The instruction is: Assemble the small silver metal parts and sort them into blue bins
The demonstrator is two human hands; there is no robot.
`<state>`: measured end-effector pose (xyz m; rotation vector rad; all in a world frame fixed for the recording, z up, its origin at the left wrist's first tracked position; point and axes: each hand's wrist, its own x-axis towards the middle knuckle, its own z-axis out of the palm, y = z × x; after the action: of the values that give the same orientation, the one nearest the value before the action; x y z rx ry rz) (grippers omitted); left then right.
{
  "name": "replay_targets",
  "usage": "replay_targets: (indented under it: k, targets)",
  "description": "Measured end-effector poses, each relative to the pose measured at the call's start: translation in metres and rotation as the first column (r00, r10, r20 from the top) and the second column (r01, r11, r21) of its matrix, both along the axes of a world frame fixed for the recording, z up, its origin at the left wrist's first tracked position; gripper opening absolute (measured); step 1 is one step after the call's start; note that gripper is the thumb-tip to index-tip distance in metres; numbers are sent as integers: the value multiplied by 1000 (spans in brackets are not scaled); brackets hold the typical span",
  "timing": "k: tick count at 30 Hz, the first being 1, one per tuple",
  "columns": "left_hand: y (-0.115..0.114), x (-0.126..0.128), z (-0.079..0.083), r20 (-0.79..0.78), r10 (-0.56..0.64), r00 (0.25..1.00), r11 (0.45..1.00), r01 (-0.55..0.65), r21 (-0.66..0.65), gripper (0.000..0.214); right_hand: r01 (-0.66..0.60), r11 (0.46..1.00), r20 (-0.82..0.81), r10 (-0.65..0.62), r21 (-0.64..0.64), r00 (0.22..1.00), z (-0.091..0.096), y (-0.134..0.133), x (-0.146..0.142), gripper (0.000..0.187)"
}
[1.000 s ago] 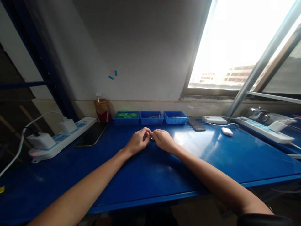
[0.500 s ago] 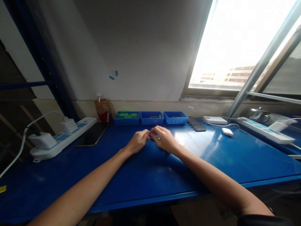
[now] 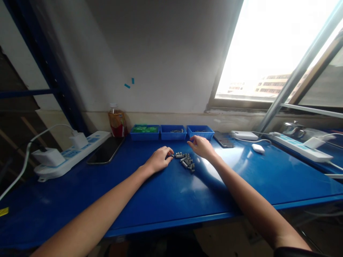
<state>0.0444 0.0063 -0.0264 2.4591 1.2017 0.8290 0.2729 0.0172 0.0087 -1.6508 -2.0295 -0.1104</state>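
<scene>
My left hand (image 3: 160, 159) rests at the left end of a loose pile of small grey metal parts (image 3: 185, 162) on the blue table. Its curled thumb and fingers close on one small metal part at the fingertips. My right hand (image 3: 203, 146) hovers to the right and behind the pile, just in front of the right blue bin (image 3: 200, 136). There the thumb and fingers are drawn together; whatever they may hold is too small to make out. Small dark pieces lie inside that bin.
The middle blue bin (image 3: 173, 136) holds small metal pieces, the left blue bin (image 3: 145, 136) green ones. A drink bottle (image 3: 117, 121), a phone (image 3: 106, 151) and a power strip (image 3: 80, 151) stand left. Right are another phone (image 3: 224, 140), a white case (image 3: 258, 148) and another strip (image 3: 300, 147).
My hands, together over the pile before, have come apart. The right one has moved right and back toward the right bin, uncovering the metal parts; the left has shifted only slightly.
</scene>
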Motion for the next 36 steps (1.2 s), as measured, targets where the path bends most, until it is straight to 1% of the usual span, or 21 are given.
replay_targets:
  k: [2,5,8,11,13,15,18,21,24,26,28,31,32,35,36]
  targets:
    - [1,0,-1,-3,5,1000,1000,-5,27,11,-132,991,-11,132,20,991,-2,-8,-14,22]
    - [1,0,-2,6,-17,1000,998,17,53,5,-299,954,-14,299,32,954,-6,-15,-35,19]
    - [1,-1,-1,121,-17,993,1000,20,-22,7,-390,920,-12,391,37,920,-12,-19,-47,16]
    - [1,-2,1,278,28,960,995,0,-100,15,-461,886,-5,462,50,887,-18,-23,-52,16]
    - [0,-3,3,339,29,940,992,14,-122,18,-494,868,-8,495,55,869,-20,-24,-53,15]
    - [-1,-3,4,360,13,933,991,37,-130,20,-503,861,-16,505,67,863,-21,-25,-54,11]
    - [-2,-3,6,361,8,933,992,39,-122,20,-492,865,-27,497,98,868,-21,-24,-55,5]
    - [-5,-3,7,356,-13,934,993,54,-104,19,-453,883,-18,458,121,889,-21,-21,-54,13]
    - [-8,-1,7,297,-48,954,997,62,-37,22,-400,906,5,403,135,915,-22,-19,-54,22]
    - [-10,0,7,252,-33,967,999,32,11,22,-396,910,19,397,127,918,-22,-19,-54,25]
    - [-11,0,8,237,1,971,1000,-6,24,21,-399,910,21,399,113,917,-21,-19,-55,26]
    - [-11,-1,10,251,38,967,999,-39,0,25,-382,915,-22,388,130,921,-19,-22,-54,16]
    - [-10,-2,11,262,40,964,999,-38,-12,28,-384,912,-37,392,144,919,-18,-23,-54,12]
    - [-10,-3,13,282,21,959,999,-10,-41,35,-429,886,-32,441,174,897,-16,-26,-53,17]
    - [-10,-4,14,279,9,960,999,5,-48,35,-448,876,-13,457,181,889,-16,-27,-54,16]
